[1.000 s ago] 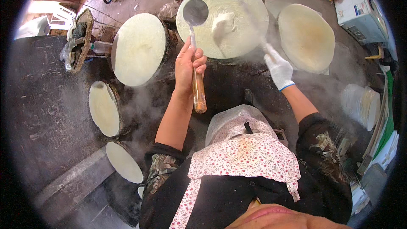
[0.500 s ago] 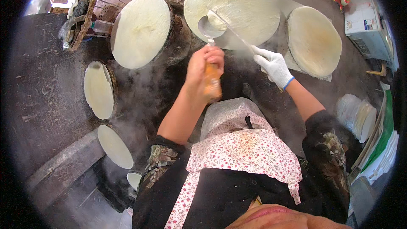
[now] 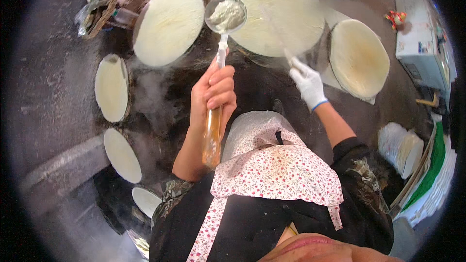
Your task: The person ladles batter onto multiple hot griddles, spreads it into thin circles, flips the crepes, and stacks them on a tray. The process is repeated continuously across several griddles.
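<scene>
Far left: a pale round sheet (image 3: 112,87) on a dark steaming surface, a second round sheet (image 3: 122,154) below it, a third small round sheet (image 3: 146,201) lower still near the apron's edge. Steam rising between them. Up and right of these, a large round sheet (image 3: 168,25) on a raised dark griddle.

Centre: left hand (image 3: 213,97) clenched around the wooden handle of a metal ladle (image 3: 225,15), grip firm on the upper part of the handle, bowl held up and filled with pale batter, hovering between the large sheet and the biggest round griddle sheet (image 3: 276,15). Floral apron (image 3: 272,174) below.

Right of centre: right hand (image 3: 307,81) in a white glove, fingers closed on a thin blurred stick reaching up over the biggest sheet; exact hold hard to make out through the blur. Further right, another cooked round sheet (image 3: 359,58), yellower in tone.

Likely trouble: batter slopping from the full, tilted ladle bowl onto the dark rim instead of a griddle; bare left forearm close above steam, so a scald risk; uneven spread if the stick lags behind the pour.

Far right: a white boxy package (image 3: 420,43) with a small blue and red label on its side, a small red and yellow object (image 3: 396,17) beside it, a stack of white folded sheets (image 3: 400,146), and flat green and white packets (image 3: 437,165) along the edge.
</scene>
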{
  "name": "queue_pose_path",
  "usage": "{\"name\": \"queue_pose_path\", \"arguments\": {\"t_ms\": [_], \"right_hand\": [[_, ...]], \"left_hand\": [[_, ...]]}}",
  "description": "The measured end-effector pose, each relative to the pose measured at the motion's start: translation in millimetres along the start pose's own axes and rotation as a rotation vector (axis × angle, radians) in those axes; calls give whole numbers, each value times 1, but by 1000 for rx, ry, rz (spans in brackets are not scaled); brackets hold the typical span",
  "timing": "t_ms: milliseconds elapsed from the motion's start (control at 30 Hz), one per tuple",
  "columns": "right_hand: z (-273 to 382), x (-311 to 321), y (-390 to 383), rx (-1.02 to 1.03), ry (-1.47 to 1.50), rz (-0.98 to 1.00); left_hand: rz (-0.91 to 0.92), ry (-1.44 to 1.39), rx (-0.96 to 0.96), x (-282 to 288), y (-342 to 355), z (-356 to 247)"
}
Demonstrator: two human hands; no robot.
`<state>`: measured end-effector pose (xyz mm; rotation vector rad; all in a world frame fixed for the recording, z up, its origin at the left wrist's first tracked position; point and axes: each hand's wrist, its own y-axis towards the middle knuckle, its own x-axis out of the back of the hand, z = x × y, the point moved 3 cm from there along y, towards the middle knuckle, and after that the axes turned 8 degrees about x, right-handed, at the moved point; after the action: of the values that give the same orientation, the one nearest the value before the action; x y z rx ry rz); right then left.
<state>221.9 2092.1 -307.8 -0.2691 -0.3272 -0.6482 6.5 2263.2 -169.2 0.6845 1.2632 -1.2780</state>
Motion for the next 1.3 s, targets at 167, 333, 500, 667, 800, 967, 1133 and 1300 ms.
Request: {"name": "queue_pose_path", "arguments": {"t_ms": [167, 333, 500, 667, 800, 967, 1133, 1300], "right_hand": [[3, -6, 15, 216, -142, -3], [-33, 20, 73, 79, -85, -123], [-37, -19, 29, 97, -98, -66], [19, -121, -26, -18, 179, -253], [90, -234, -25, 171, -72, 108], [190, -380, 5, 581, -111, 641], [261, -549, 102, 684, -362, 823], [329, -726, 273, 1081, -574, 675]], "left_hand": [[-52, -128, -207, 11, -80, -4], [-47, -211, -325, 28, -156, -21], [-47, -230, -433, 57, -237, -41], [-73, -153, -558, 74, -320, -67], [-45, -130, -672, 82, -370, -86], [-54, -189, -856, 88, -411, -106], [-103, -308, -1050, 76, -423, -119], [17, -513, -1289, 55, -413, -132]]}}
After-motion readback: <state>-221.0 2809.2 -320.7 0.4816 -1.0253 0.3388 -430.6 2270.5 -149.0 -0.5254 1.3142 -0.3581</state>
